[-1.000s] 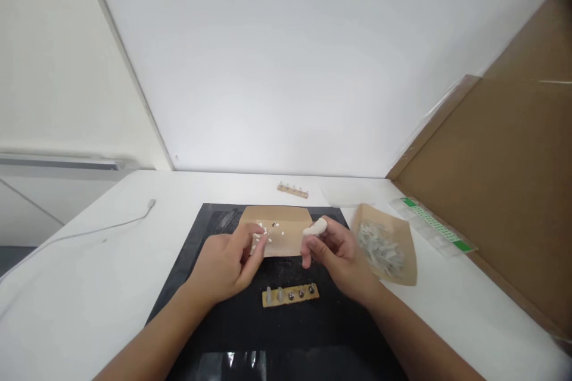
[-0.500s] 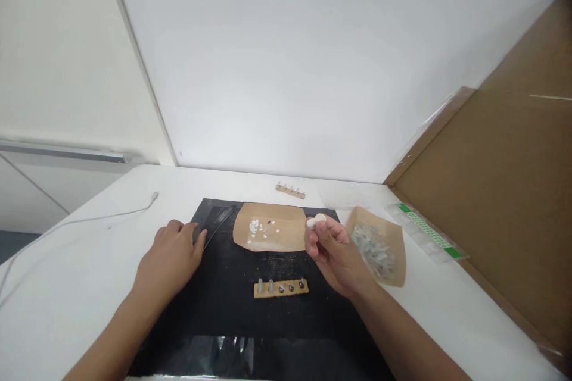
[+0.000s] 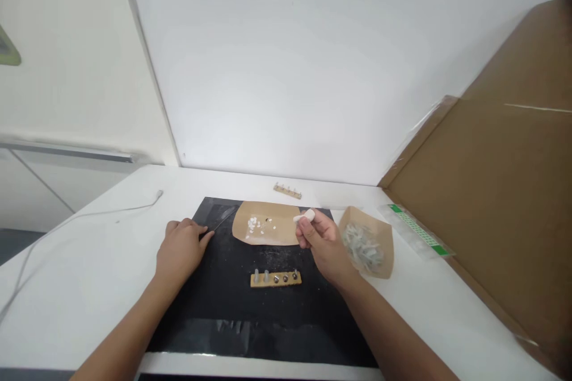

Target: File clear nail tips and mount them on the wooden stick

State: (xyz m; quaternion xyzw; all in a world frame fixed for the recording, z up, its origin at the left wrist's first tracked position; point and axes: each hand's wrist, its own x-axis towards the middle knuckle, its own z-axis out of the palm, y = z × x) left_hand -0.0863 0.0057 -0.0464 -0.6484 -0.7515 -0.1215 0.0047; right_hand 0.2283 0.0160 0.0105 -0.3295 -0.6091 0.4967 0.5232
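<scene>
My right hand (image 3: 322, 244) is raised over the right end of a brown paper sheet (image 3: 286, 235), pinching a soft-looking white piece (image 3: 306, 216) between thumb and fingers. Small white bits (image 3: 253, 225) lie scattered on that paper. At the mat's left side, my left hand (image 3: 182, 245) has thumb and forefinger closed on the near end of a thin, dark, stick-like tool (image 3: 222, 221); its kind is unclear. Between the hands lies a wooden strip (image 3: 276, 280) with several upright metal posts. Two posts at its left carry translucent caps or tips.
A black mat (image 3: 268, 315) covers the table's middle. Right of it, brown paper (image 3: 388, 250) bears a pile of translucent pieces (image 3: 364, 248). A second strip (image 3: 287, 191) lies behind. Clear packaging with green ends (image 3: 420, 232) borders the cardboard wall (image 3: 491, 190). A cable (image 3: 102, 212) crosses the left.
My left hand has moved right and closed on the thin tool. The right hand has shifted slightly left, turning the white piece. The camera view has tilted a little.
</scene>
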